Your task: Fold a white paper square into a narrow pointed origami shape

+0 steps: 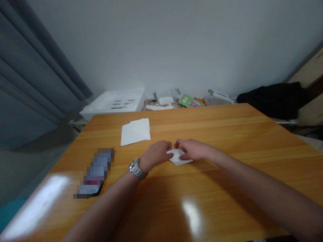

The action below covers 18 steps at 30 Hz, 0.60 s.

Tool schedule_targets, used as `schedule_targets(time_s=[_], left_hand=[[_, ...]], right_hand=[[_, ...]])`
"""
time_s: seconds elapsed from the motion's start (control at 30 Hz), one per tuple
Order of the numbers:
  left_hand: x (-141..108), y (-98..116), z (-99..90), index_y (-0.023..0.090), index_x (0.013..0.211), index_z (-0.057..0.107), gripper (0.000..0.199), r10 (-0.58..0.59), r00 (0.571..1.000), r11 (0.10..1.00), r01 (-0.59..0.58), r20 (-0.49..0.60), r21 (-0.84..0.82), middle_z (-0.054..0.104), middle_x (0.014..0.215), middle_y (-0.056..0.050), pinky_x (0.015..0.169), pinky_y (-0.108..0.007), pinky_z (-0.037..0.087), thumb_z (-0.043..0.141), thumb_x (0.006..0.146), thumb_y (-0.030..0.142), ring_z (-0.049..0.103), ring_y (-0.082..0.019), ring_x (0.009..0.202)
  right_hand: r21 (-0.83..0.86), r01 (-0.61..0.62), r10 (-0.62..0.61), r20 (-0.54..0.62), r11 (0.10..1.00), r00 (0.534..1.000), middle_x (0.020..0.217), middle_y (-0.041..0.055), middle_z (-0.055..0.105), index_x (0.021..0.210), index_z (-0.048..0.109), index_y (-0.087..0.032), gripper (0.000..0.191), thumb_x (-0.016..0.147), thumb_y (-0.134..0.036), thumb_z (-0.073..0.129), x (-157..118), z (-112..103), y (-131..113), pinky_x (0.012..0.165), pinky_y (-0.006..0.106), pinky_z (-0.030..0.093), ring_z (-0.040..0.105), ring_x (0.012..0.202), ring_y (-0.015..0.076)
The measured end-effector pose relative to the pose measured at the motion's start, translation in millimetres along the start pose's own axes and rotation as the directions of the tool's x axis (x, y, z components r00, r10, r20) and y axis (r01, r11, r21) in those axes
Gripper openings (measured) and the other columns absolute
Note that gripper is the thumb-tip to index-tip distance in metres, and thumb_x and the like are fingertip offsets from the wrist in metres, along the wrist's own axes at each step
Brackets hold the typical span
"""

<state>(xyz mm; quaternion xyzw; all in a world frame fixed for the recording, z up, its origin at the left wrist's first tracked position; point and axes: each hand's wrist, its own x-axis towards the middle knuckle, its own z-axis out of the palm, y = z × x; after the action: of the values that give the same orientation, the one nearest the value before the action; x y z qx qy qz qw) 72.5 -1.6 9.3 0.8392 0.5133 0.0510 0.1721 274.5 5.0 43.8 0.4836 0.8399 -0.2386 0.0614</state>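
A small folded piece of white paper (178,158) lies on the wooden table (156,208), between my two hands. My left hand (158,154), with a metal watch on its wrist, has its curled fingers closed on the paper's left corner. From the right, my right hand (191,149) bends over the same paper, its thumb on the surface and its index finger at the far edge. The fingertips of both hands are partly hidden. Farther back on the left lie white paper sheets (135,132), touched by neither hand.
A phone with a pixelated screen (97,173) lies at the left. Behind the table are a white plastic crate (114,101), a green booklet (190,101) among other items, and black cloth (275,101). A grey curtain (35,60) hangs at the left.
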Motion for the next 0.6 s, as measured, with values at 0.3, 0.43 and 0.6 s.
schedule_targets(time_s=[0.3,0.43,0.6], left_hand=[[-0.3,7.8,2.5,0.022,0.104,0.064,0.023,0.035,0.999,0.998,-0.035,-0.015,-0.057,0.065,0.098,-0.005,0.069,-0.029,0.042,0.061,0.086,0.036,0.063,-0.02,0.084],[0.0,10.1,4.6,0.022,0.101,0.065,0.022,0.031,0.999,0.996,-0.035,-0.045,-0.087,0.065,0.096,-0.005,0.069,-0.029,0.042,0.061,0.087,0.038,0.062,-0.021,0.084],[0.0,10.2,5.7,0.021,0.1,0.066,0.019,0.02,0.997,0.992,-0.028,-0.069,-0.123,0.067,0.096,-0.005,0.067,-0.028,0.042,0.06,0.087,0.035,0.063,-0.021,0.083]], right_hand=[[0.129,0.081,-0.066,-0.112,0.988,0.991,0.097,0.0044,0.073,0.114,0.058,-0.02,0.038,0.078,-0.019,0.072,0.3,13.4,9.3,0.068,0.026,0.04,0.066,0.084,0.0206],[0.221,0.115,-0.075,-0.181,0.969,0.981,0.095,0.003,0.073,0.109,0.06,-0.021,0.033,0.078,-0.017,0.07,-1.1,22.4,14.7,0.067,0.025,0.041,0.066,0.082,0.0194],[0.362,0.147,-0.051,-0.262,0.921,0.964,0.088,0.003,0.074,0.102,0.065,-0.02,0.02,0.083,-0.02,0.068,-4.8,31.4,18.9,0.067,0.025,0.044,0.067,0.079,0.0187]])
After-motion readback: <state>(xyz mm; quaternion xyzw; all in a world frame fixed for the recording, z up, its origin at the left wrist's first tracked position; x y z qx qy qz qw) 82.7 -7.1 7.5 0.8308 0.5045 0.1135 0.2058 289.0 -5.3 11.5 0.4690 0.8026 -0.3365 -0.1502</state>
